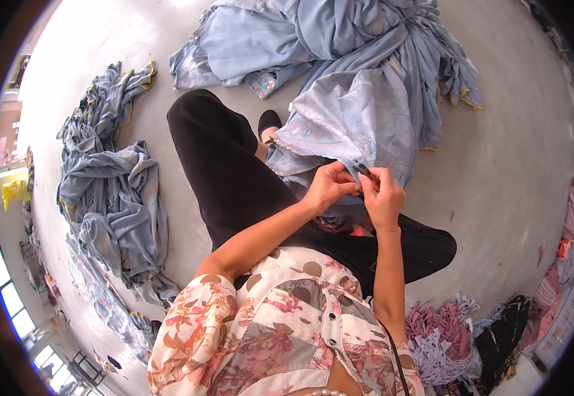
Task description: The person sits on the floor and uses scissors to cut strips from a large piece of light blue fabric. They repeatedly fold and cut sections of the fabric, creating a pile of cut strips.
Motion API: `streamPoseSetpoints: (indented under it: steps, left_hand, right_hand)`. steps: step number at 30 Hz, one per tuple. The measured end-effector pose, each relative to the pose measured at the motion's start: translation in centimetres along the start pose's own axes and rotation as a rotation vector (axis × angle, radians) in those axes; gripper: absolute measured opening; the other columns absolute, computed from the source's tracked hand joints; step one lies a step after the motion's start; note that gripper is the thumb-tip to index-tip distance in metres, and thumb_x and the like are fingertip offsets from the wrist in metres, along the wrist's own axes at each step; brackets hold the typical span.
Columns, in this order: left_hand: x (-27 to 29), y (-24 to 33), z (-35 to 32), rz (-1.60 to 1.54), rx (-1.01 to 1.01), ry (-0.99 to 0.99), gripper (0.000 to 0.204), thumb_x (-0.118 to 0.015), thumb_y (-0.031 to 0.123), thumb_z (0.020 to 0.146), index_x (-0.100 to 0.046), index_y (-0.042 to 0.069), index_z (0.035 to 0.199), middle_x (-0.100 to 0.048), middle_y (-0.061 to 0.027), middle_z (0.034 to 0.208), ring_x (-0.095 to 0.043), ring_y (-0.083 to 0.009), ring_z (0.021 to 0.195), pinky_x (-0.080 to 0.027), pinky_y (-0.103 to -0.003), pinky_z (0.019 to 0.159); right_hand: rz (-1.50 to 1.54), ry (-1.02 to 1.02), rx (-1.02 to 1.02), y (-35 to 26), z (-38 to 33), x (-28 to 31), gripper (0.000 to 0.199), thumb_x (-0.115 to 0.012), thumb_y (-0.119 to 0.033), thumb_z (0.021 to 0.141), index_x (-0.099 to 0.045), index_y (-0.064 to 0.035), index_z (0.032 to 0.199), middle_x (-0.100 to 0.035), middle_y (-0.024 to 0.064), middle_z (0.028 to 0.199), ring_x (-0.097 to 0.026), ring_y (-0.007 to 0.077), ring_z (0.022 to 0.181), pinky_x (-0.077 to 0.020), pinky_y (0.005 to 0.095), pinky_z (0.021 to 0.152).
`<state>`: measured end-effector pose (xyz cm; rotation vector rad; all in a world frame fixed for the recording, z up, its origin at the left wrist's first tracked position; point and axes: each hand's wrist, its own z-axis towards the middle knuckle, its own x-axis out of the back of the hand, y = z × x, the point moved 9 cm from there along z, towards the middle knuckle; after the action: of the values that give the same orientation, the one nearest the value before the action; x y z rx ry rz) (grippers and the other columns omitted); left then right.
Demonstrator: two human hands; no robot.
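A large light-blue patterned cloth (349,112) drapes from the floor in front up to my lap. At its near edge, my left hand (330,188) pinches the fabric between thumb and fingers. Close beside it, my right hand (383,198) is also closed in a pinch on the cloth's edge, the fingertips almost meeting the left ones. Something small and dark shows between the fingertips, too small to make out. My legs, in black trousers (217,155), are bent on either side of the cloth's near end.
The same cloth spreads into a big heap (339,30) ahead. To the left lies a long crumpled pile of blue-grey fabric (118,204) with yellow edging. Pink and lilac cloth strips (438,336) are heaped at the lower right, beside black fabric (505,333). Grey floor (505,165) surrounds me.
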<state>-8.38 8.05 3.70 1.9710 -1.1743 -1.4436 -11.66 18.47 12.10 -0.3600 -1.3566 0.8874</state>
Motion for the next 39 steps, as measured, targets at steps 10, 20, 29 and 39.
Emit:
streamPoseSetpoints:
  steps: [10,20,29,39]
  left_hand:
    - [0.1,-0.3,0.2,-0.001,0.045,0.001,0.028,-0.064,-0.005,0.075,-0.055,-0.002,0.102,-0.064,-0.0115,0.089,-0.063,-0.0167,0.08,-0.053,-0.029,0.072]
    - [-0.1,-0.5,0.2,0.001,0.05,-0.037,0.029,-0.065,-0.003,0.075,-0.055,-0.002,0.102,-0.064,-0.0103,0.088,-0.063,-0.0161,0.079,-0.053,-0.029,0.073]
    - [-0.4,-0.9,0.4,0.019,0.049,-0.073,0.03,-0.065,-0.006,0.074,-0.056,-0.001,0.102,-0.065,-0.0102,0.087,-0.063,-0.0164,0.079,-0.053,-0.03,0.072]
    - [0.4,0.4,0.4,-0.128,0.045,-0.006,0.035,-0.067,-0.003,0.073,-0.054,0.0,0.105,-0.064,-0.0105,0.088,-0.064,-0.0181,0.077,-0.053,-0.031,0.072]
  right_hand:
    - [0.339,0.139,-0.246,3.6,-1.4,1.0,0.018,-0.065,-0.014,0.082,-0.055,-0.0006,0.09,-0.059,0.0034,0.069,-0.053,0.0079,0.059,-0.0434,0.023,0.053]
    - [-0.061,0.012,0.007,0.9,-0.5,0.2,0.019,-0.067,-0.017,0.079,-0.055,-0.0046,0.088,-0.06,0.0079,0.07,-0.058,0.0197,0.057,-0.0444,0.0296,0.052]
    - [0.493,-0.091,-0.408,3.8,0.6,-1.7,0.023,-0.068,-0.016,0.079,-0.057,0.0,0.092,-0.052,-0.0028,0.069,-0.043,0.0027,0.06,-0.0362,0.0184,0.054]
    - [0.026,0.305,-0.455,11.9,-1.0,7.9,0.028,-0.056,-0.026,0.087,-0.054,-0.0014,0.099,-0.059,0.0067,0.076,-0.056,0.0137,0.067,-0.0455,0.0274,0.062]
